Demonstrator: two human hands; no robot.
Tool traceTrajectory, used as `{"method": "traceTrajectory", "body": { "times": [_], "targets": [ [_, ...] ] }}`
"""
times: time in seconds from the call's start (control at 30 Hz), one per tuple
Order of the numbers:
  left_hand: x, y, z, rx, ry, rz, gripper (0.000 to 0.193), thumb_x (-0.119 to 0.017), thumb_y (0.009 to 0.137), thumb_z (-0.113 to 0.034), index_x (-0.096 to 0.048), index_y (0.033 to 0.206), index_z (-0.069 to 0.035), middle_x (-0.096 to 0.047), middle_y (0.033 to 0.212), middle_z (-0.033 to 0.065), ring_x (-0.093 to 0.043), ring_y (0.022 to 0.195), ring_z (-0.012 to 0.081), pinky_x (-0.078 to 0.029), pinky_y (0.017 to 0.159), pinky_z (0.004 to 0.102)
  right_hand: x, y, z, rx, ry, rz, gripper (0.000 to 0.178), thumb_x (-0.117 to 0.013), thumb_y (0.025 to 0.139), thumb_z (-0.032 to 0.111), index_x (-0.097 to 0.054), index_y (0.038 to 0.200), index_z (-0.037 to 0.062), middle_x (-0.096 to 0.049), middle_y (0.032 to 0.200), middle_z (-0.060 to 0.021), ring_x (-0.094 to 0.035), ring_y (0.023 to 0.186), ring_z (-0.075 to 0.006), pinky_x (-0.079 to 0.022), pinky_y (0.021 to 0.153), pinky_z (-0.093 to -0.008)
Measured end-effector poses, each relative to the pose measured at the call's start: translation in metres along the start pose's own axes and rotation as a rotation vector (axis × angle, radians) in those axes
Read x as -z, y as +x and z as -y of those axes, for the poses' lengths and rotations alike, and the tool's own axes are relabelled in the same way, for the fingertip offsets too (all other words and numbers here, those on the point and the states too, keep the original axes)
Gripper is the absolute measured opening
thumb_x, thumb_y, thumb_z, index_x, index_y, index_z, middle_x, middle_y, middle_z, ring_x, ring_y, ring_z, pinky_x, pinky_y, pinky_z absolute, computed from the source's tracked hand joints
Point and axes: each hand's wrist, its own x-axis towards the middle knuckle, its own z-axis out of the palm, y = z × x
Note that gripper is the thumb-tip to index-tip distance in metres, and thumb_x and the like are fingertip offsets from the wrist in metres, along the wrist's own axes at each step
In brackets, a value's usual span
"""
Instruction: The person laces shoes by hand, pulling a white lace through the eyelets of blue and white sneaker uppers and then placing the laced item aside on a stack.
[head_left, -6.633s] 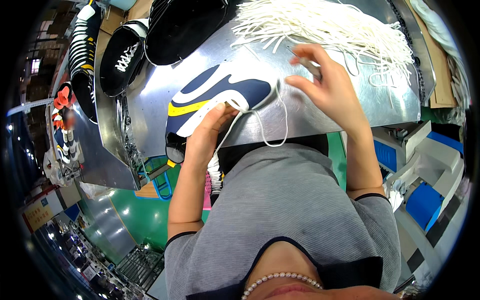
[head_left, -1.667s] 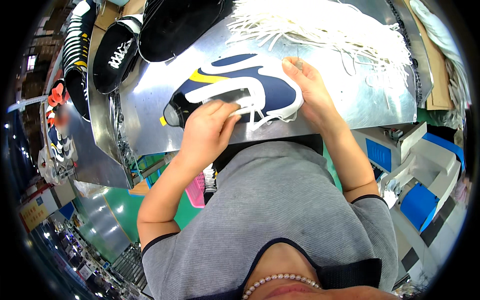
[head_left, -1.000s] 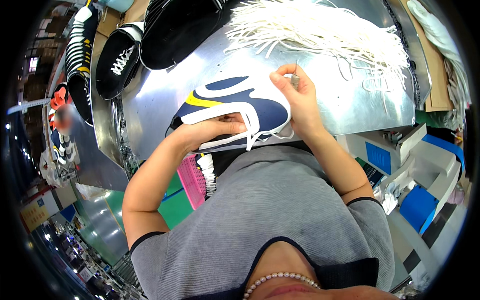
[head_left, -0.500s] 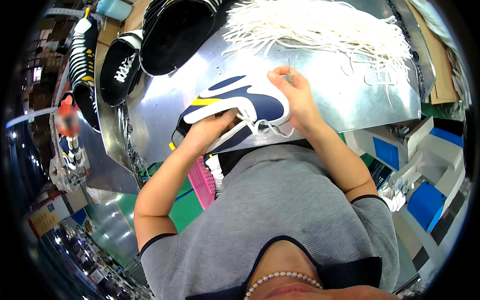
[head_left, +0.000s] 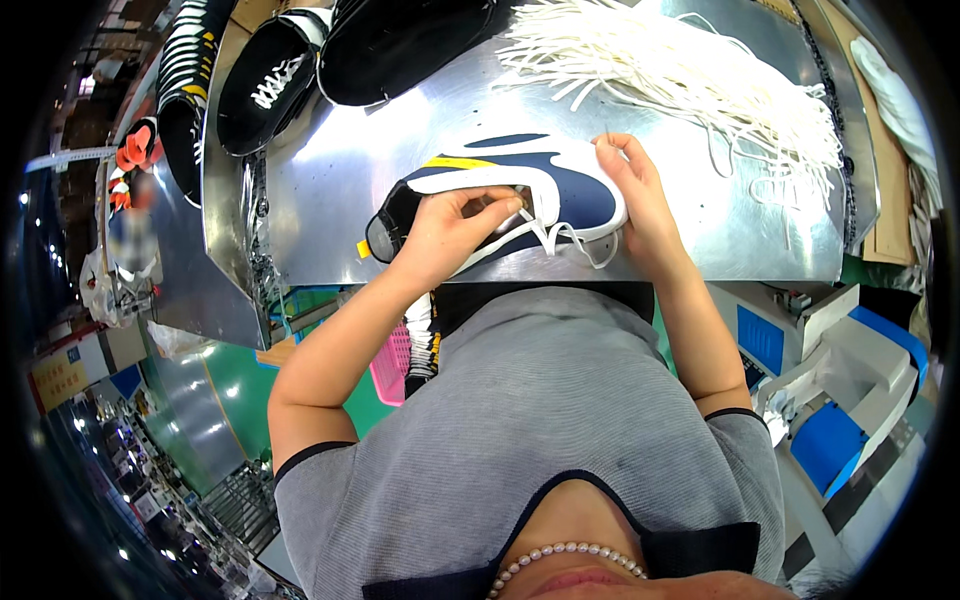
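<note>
A navy and white shoe upper (head_left: 588,190) with a yellow stripe lies on its side on the metal table, toe to the right. A white lace (head_left: 575,238) hangs in loose loops from its near side. My left hand (head_left: 450,225) is closed at the shoe opening, thumb and fingers pinching around its edge. Beside the toe is my right hand (head_left: 645,195), thumb and forefinger pressed together above the shoe. Something thin seems to be at those fingertips, too small to name.
A pile of white laces (head_left: 680,70) covers the back right of the metal table (head_left: 400,130). Black-lined uppers (head_left: 265,95) stand at the back left, beside a nested stack of uppers (head_left: 185,70). Below the table edge are a pink basket (head_left: 392,365) and a grey and blue machine (head_left: 850,390).
The shoe upper and both hands show farther right in the view, and the shoe lies more level. My left fingers have come out of the opening into a pinch at its edge.
</note>
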Motion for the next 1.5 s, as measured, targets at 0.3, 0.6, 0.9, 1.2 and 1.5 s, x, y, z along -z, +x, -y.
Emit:
{"method": "traceTrajectory", "body": {
  "times": [0.3,0.6,0.9,1.2,1.5],
  "targets": [
    [0.023,0.012,-0.013,0.004,0.477,-0.135,0.014,-0.066,0.093,-0.011,-0.069,0.09,0.002,-0.063,0.074,-0.002,-0.054,0.067,0.0043,-0.044,0.063,0.0213,0.007,-0.008,-0.003,0.058,-0.32,0.005,0.061,-0.085,0.078,0.018,-0.051,0.125,0.0013,-0.067,0.1,-0.0116,-0.065,0.092,-0.0151,-0.051,0.08,-0.0271],
    [0.038,0.013,0.002,-0.014,0.337,-0.01,0.009,-0.065,0.093,-0.008,-0.066,0.091,0.001,-0.062,0.083,-0.0011,-0.053,0.072,0.0041,-0.043,0.066,0.0211,-0.007,0.008,0.009,0.146,-0.489,0.033,0.046,-0.085,0.076,0.028,-0.06,0.109,0.0067,-0.058,0.078,0.0026,-0.052,0.069,-0.0052,-0.039,0.059,-0.022],
    [0.101,-0.006,0.016,-0.385,0.696,-0.566,0.008,-0.064,0.085,-0.006,-0.063,0.088,0.001,-0.064,0.08,0.0127,-0.06,0.072,0.0228,-0.049,0.069,0.0337,-0.006,0.008,-0.008,0.219,-0.404,0.008,0.04,-0.086,0.077,0.03,-0.058,0.097,0.0091,-0.058,0.074,0.0035,-0.051,0.063,-0.0042,-0.037,0.055,-0.0208],
    [0.32,-0.111,0.062,-0.072,1.427,-1.056,0.015,-0.06,0.089,-0.016,-0.062,0.084,-0.002,-0.063,0.081,0.0153,-0.062,0.077,0.0341,-0.048,0.072,0.0428,0.021,0.005,0.013,0.157,-0.268,0.042,0.028,-0.079,0.083,0.013,-0.055,0.096,0.0084,-0.06,0.083,0.003,-0.053,0.078,-0.0042,-0.039,0.068,-0.0187],
    [0.165,-0.052,0.003,-0.33,0.736,-0.694,0.008,-0.061,0.092,-0.006,-0.064,0.097,0.0,-0.065,0.089,0.0051,-0.057,0.073,0.0148,-0.047,0.067,0.0289,0.027,0.011,0.025,0.094,-0.633,-0.107,0.032,-0.077,0.084,0.031,-0.056,0.095,0.0092,-0.057,0.077,0.0015,-0.053,0.069,-0.0083,-0.041,0.064,-0.0232]
  ]
}}
